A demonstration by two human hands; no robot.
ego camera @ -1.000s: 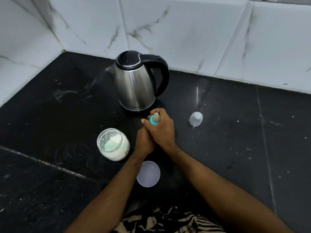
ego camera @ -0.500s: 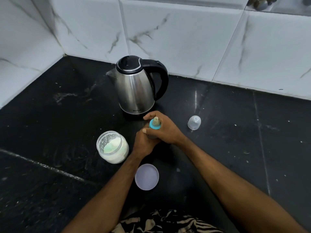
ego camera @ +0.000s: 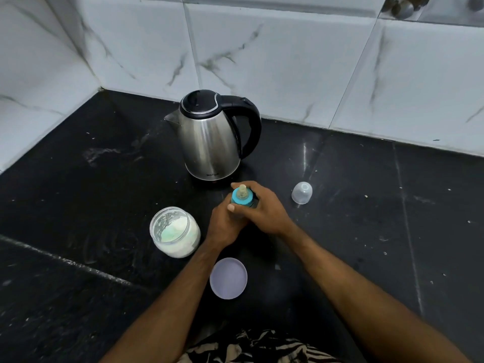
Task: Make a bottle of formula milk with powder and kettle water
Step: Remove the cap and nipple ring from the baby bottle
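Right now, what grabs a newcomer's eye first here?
Both hands meet mid-counter on a baby bottle: the right hand wraps its blue collar, the left hand grips lower. Behind stands a steel kettle; left of the hands, an open powder jar.

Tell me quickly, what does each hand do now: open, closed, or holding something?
Left hand: closed around the bottle, low on its body.
Right hand: closed around the bottle near its blue collar.
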